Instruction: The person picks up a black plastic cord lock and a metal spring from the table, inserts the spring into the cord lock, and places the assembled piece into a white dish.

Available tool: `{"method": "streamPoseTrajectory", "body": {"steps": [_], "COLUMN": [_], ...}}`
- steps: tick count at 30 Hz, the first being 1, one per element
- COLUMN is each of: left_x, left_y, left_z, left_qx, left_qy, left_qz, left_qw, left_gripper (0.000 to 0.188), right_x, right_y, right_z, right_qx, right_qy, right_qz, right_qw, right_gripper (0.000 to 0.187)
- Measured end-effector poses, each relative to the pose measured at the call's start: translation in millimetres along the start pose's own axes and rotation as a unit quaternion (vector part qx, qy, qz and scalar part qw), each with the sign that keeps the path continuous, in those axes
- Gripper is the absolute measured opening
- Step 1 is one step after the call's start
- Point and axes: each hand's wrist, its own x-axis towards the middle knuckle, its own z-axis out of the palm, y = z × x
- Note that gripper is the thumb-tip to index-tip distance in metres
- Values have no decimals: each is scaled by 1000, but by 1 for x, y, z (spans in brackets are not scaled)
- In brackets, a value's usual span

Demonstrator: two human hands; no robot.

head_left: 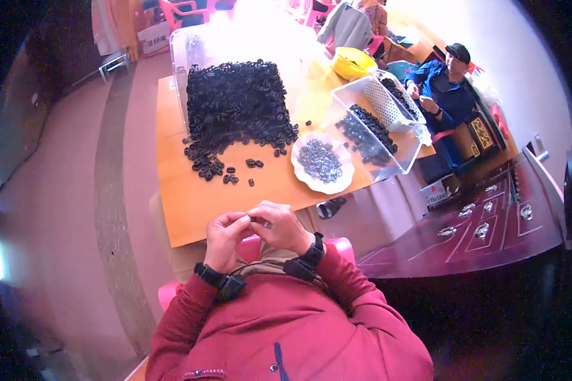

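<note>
Your left hand point(225, 238) and right hand point(279, 227) are pulled in close to your chest, just past the near edge of the worktop point(190, 203), fingertips meeting in the middle. Both are pinched together on a small dark part point(253, 220) held between them (it's tiny and mostly hidden by your fingers, so I can't tell exactly what it is, though it looks like one of the black rings). Both wrists have a black band on them.

Out on the worktop, well apart from your hands, sits the big pile of black rings point(238, 105), with a few strays point(232, 173) scattered off its near edge toward you. To the right of the pile there's a white scalloped plate point(300, 170) holding small grey metal bits point(321, 160), and just beyond that a clear plastic bin point(403, 162) with more black pieces in it, plus a white perforated basket point(382, 101) resting in its far end. A yellow bowl point(353, 62) sits farther back. Another person in a blue jacket point(442, 95) is seated at the far right corner.
</note>
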Motion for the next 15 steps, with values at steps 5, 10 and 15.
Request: {"method": "streamPoseTrajectory", "body": {"steps": [5, 10, 15], "left_x": [-2, -3, -1], "left_y": [2, 0, -1], "left_z": [3, 4, 4], "left_qx": [-14, -1, 2], "left_qy": [-10, -26, -48], "left_qz": [6, -4, -4], "left_qw": [1000, 1000, 999], "left_gripper": [9, 9, 11], "right_x": [-3, -7, -11], "right_y": [-2, -5, -5], "right_z": [-1, -6, -9], "right_qx": [35, 24, 42], "right_qy": [15, 12, 22], "right_qz": [29, 30, 38], "right_qw": [999, 999, 998], "right_gripper": [20, 20, 21]}}
